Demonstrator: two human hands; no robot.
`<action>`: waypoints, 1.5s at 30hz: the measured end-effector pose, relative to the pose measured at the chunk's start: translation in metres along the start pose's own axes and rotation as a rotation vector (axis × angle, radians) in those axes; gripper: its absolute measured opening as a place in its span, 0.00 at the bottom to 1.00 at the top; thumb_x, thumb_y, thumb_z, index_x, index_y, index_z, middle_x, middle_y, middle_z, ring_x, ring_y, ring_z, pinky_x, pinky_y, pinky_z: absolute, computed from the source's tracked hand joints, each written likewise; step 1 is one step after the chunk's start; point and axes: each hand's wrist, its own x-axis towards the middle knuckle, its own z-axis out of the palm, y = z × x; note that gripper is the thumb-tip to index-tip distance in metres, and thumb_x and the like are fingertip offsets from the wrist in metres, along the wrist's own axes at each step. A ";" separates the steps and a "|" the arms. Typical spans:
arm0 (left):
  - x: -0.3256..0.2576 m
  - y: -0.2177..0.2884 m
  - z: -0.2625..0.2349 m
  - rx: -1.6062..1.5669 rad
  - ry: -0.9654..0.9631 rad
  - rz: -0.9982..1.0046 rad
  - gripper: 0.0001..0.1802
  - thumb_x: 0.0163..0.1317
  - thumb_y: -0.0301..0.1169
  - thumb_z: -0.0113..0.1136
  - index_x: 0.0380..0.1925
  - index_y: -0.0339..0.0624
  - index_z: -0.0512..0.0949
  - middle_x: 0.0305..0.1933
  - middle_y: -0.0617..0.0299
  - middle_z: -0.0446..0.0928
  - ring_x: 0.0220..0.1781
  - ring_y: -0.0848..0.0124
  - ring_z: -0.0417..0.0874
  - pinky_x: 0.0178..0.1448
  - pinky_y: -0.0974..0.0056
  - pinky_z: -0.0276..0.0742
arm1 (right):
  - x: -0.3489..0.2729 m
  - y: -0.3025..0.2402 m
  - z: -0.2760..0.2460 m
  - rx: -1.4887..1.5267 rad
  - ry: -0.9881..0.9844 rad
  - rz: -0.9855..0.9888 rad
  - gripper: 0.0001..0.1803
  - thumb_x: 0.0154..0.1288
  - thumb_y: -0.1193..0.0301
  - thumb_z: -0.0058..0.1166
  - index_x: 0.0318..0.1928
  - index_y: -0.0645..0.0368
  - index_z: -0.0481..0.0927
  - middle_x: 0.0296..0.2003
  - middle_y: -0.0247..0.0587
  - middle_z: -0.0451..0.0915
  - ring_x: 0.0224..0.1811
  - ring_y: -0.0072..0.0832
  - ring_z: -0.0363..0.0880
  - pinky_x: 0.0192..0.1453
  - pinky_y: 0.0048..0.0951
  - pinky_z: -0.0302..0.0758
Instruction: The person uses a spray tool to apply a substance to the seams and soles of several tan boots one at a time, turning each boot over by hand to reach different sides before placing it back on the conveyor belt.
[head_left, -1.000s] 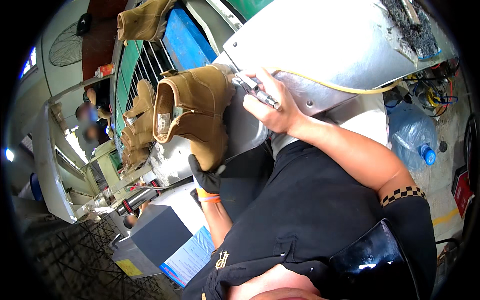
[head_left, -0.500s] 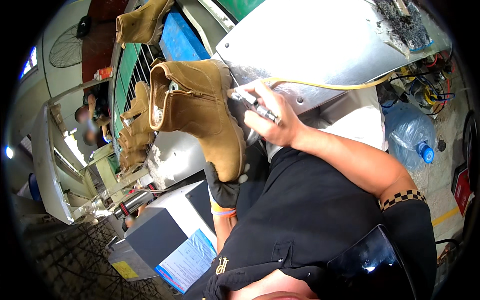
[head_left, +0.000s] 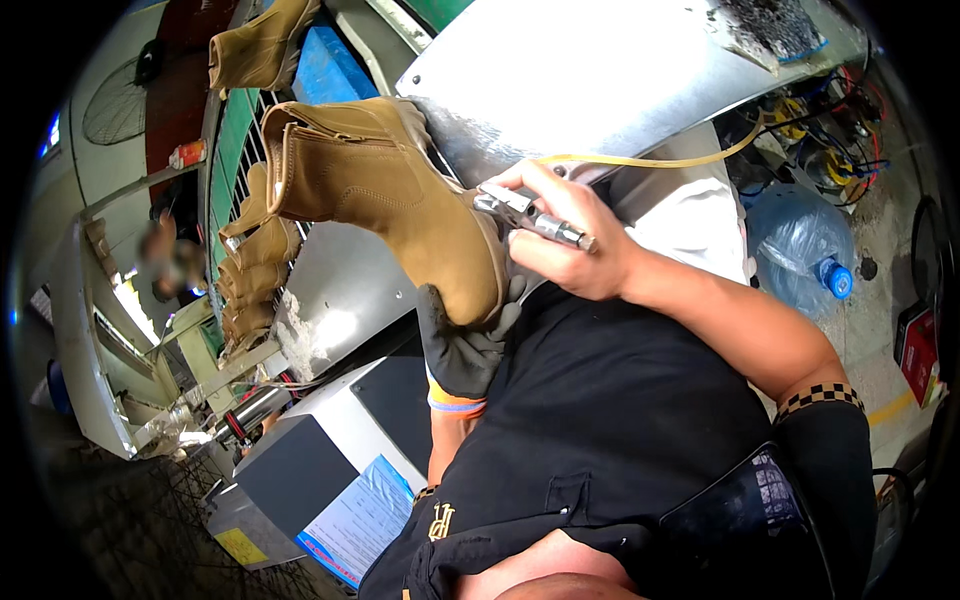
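Observation:
A tan leather ankle boot (head_left: pixel 400 190) with a side zip lies tilted in front of me, its toe toward my body. My left hand (head_left: pixel 462 350), in a dark glove with an orange-edged cuff, is closed around the toe. My bare right hand (head_left: pixel 590 235) grips a silver pen-shaped air tool (head_left: pixel 540 220). The tool's tip is at the boot's sole edge; whether it touches cannot be told. A yellow hose (head_left: pixel 650 161) runs near that hand; its joint with the tool is hidden.
A shiny metal panel (head_left: pixel 560 80) stands beyond my hands. More tan boots (head_left: pixel 250 265) stand in a row at left, another boot (head_left: pixel 262 50) at far left. Loose wires (head_left: pixel 840 140) and a clear blue water jug (head_left: pixel 800 245) lie at right. Blurred people (head_left: pixel 165 255) are farther left.
The boot has tilted, so its opening shows less inside and its zip sits nearer the top edge. Both hands have shifted slightly with it, keeping their holds.

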 end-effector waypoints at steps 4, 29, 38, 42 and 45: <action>0.010 -0.007 0.023 -0.244 -0.121 -0.086 0.36 0.70 0.53 0.48 0.70 0.42 0.59 0.68 0.47 0.66 0.67 0.44 0.70 0.66 0.48 0.74 | -0.015 -0.008 -0.029 -0.162 0.024 -0.118 0.19 0.55 0.74 0.51 0.50 0.62 0.70 0.25 0.31 0.74 0.26 0.16 0.69 0.33 0.24 0.67; 0.112 -0.038 0.155 -0.322 -0.537 -0.424 0.38 0.65 0.59 0.51 0.62 0.38 0.66 0.64 0.54 0.69 0.70 0.59 0.66 0.75 0.49 0.60 | -0.043 -0.081 -0.067 -0.297 0.544 -0.001 0.14 0.58 0.75 0.51 0.45 0.62 0.71 0.24 0.31 0.71 0.27 0.17 0.67 0.32 0.24 0.66; 0.145 -0.046 0.176 -0.196 -0.674 -0.270 0.36 0.68 0.59 0.42 0.64 0.42 0.63 0.65 0.55 0.67 0.68 0.62 0.66 0.73 0.49 0.58 | -0.029 -0.031 -0.053 -0.536 0.662 -0.244 0.25 0.59 0.78 0.48 0.58 0.66 0.68 0.24 0.33 0.76 0.23 0.14 0.67 0.29 0.21 0.66; 0.164 -0.044 0.174 -0.068 -0.884 -0.112 0.30 0.71 0.53 0.43 0.61 0.40 0.66 0.62 0.56 0.70 0.63 0.63 0.71 0.71 0.55 0.63 | -0.020 -0.035 -0.059 -0.689 0.629 -0.235 0.25 0.58 0.77 0.50 0.58 0.64 0.69 0.24 0.38 0.78 0.23 0.17 0.73 0.31 0.22 0.69; 0.164 -0.001 0.160 0.935 -1.002 0.526 0.28 0.67 0.41 0.54 0.62 0.37 0.66 0.59 0.53 0.73 0.60 0.62 0.74 0.68 0.56 0.67 | 0.000 -0.032 -0.074 -0.603 0.631 -0.299 0.23 0.58 0.76 0.50 0.57 0.63 0.70 0.24 0.37 0.79 0.23 0.20 0.74 0.32 0.24 0.71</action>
